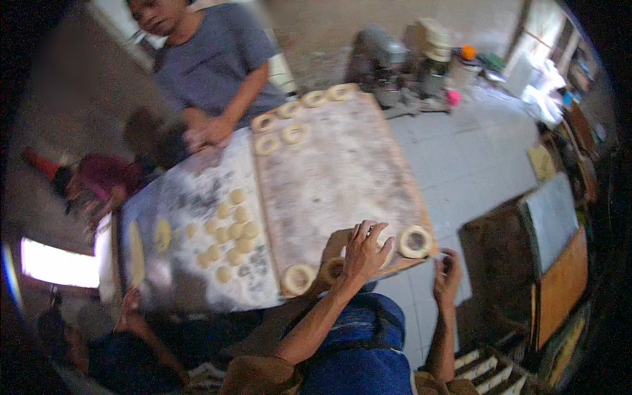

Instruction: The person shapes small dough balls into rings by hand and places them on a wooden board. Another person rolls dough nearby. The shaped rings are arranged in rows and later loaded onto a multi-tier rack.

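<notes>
Hand positions at the near edge of a floured board with dough rings.
Left hand (365,251): above the near edge of the wooden board (336,178), fingers spread wide, palm down; contact with the surface below cannot be told; right hand (447,279): just off the board's near right corner, fingers curled; whether it grips anything cannot be told; dough rings: right-hand ring (415,254) lies at the near right corner, between the two hands; middle ring (328,271) is partly hidden by the left hand; left-hand ring (288,280) lies at the near left corner; six further rings (294,143) lie along the far end; dough balls (236,231) lie grouped on the floured metal table (187,280), left of the board; a co-worker (217,56) stands at the far side.
</notes>
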The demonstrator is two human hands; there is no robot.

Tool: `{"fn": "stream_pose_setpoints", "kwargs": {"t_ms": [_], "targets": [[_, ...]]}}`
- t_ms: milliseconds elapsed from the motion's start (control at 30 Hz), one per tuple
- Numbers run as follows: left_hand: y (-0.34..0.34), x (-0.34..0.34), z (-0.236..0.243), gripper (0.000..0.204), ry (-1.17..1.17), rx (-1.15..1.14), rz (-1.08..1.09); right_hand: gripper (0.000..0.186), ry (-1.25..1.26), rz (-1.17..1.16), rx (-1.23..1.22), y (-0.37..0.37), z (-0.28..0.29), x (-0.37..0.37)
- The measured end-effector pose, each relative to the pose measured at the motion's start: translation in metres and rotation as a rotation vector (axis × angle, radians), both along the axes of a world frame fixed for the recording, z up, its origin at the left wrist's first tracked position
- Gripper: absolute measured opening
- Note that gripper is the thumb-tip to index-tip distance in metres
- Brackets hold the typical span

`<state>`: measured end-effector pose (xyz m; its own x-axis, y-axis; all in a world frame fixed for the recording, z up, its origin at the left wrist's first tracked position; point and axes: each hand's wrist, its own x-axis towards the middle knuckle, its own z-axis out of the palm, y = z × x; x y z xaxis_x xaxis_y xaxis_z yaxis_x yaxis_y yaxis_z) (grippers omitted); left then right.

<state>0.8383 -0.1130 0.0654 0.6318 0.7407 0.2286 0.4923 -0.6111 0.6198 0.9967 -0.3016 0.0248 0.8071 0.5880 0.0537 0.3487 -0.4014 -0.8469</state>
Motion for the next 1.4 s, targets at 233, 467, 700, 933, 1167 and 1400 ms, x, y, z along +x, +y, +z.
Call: {"fn": "stream_pose_setpoints", "kwargs": {"t_ms": [233, 467, 700, 933, 1167, 1400], "targets": [[0.106, -0.231, -0.028, 0.03, 0.545, 0.434, 0.834, 0.019, 0.158, -0.001, 0.048, -0.025, 0.005, -0.024], [0.159, -0.277, -0.021, 0.034, 0.555, -0.124, 0.269, 0.022, -0.036, 0.354, 0.073, 0.061, 0.025, -0.1], [0.098, -0.32, -0.03, 0.023, -0.609, -0.379, 0.13, 0.025, 1.074, 0.681, -0.037, 0.186, 0.019, -0.27], [0.05, -0.354, -0.044, 0.034, -1.068, -0.815, 0.372, 0.03, 1.018, 0.773, 0.096, 0.214, 0.017, -0.341], [0.042, -0.375, 0.002, 0.027, -0.607, -0.722, 0.407, 0.046, 0.521, 0.727, 0.205, 0.215, 0.043, -0.385], [0.058, -0.38, 0.008, 0.033, -0.662, -0.696, 0.203, 0.072, 0.487, 0.839, 0.065, 0.221, 0.066, -0.382]]}}
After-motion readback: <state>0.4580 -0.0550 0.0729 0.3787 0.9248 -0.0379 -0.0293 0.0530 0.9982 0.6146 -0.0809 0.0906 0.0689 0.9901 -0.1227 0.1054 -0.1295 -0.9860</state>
